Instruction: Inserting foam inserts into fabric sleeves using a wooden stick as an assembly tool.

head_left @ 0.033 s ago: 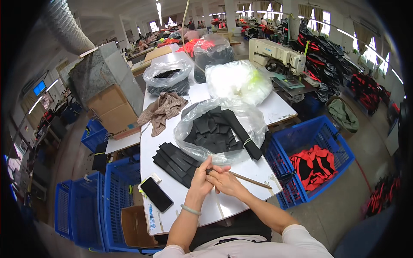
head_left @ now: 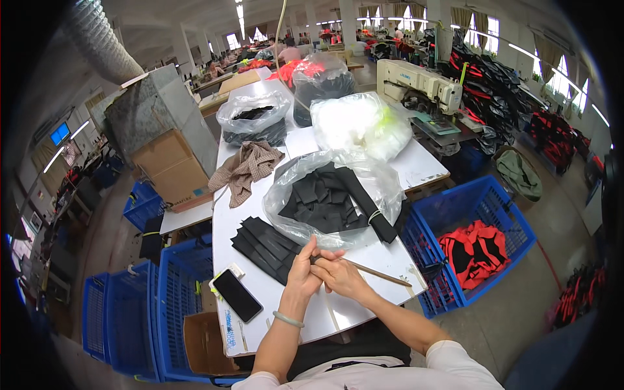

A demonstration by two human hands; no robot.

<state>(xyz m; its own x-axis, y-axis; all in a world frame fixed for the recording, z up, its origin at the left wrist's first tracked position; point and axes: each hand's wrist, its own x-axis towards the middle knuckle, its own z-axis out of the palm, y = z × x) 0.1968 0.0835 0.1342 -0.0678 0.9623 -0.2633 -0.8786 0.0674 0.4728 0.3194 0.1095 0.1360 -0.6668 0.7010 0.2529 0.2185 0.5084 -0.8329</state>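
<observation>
My left hand (head_left: 303, 268) and my right hand (head_left: 339, 273) are clasped together over the near part of the white table (head_left: 312, 318). The fingers of both are closed, folded into each other, with the left thumb pointing up; no object shows between them. A thin brown stick (head_left: 380, 273) lies on the table to the right, its far end hidden behind my right hand. Just left of my hands, a fanned stack of black fabric pieces (head_left: 263, 247) rests on the tabletop. Beyond them is an open clear plastic bag (head_left: 276, 205) holding black pieces and a tied black bundle (head_left: 364, 201).
A black phone (head_left: 237, 295) lies at the near left. A checked brown cloth (head_left: 247, 170) and more plastic bags (head_left: 361, 123) are farther back. Blue crates (head_left: 468, 195) flank the table; the right one holds red and black fabric (head_left: 476, 253). A sewing machine (head_left: 419, 84) stands back right.
</observation>
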